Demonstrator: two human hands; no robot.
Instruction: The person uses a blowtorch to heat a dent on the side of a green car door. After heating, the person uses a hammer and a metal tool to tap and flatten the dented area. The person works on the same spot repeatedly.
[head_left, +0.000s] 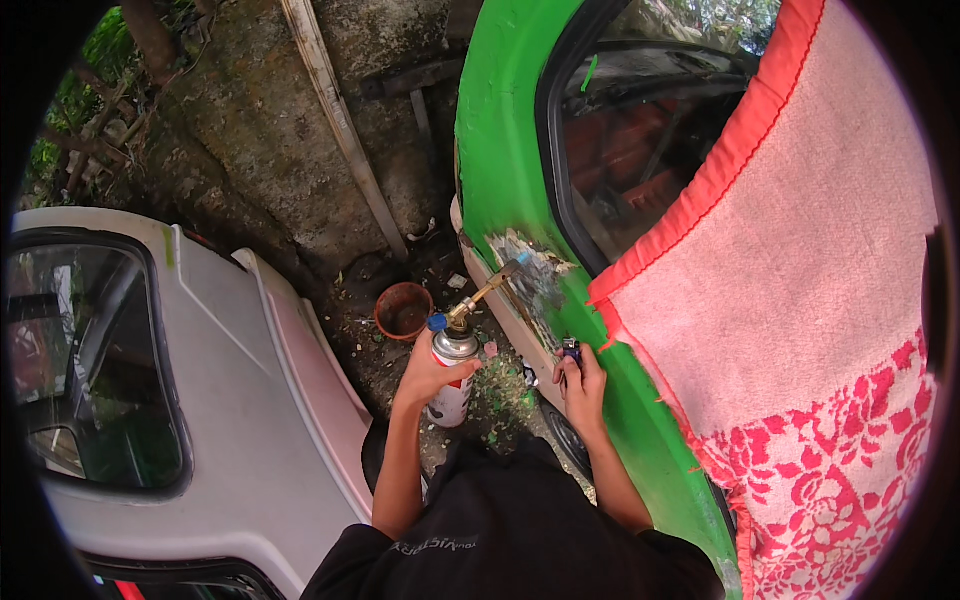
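My left hand (428, 376) is wrapped around the canister of a gas blowtorch (452, 404), held upright with its brass nozzle slanting up and to the right. A small bluish flame (519, 260) shows at the nozzle's tip. It meets a scraped, greyish patch (541, 284) on the green car's body (505, 150), below the rear side of the window. Beside the same panel, my right hand (583, 385) is closed around a small dark lighter (571, 347) with a metal top. The patch has ragged, peeling paint edges and dark marks.
A pink floral towel (770, 230) covers much of the green car at right. At left stands a pale car (235, 390), leaving a narrow gap. In it are a reddish-brown pot (404, 311) and scattered paint flakes (505, 395). A wooden plank (345, 125) leans behind.
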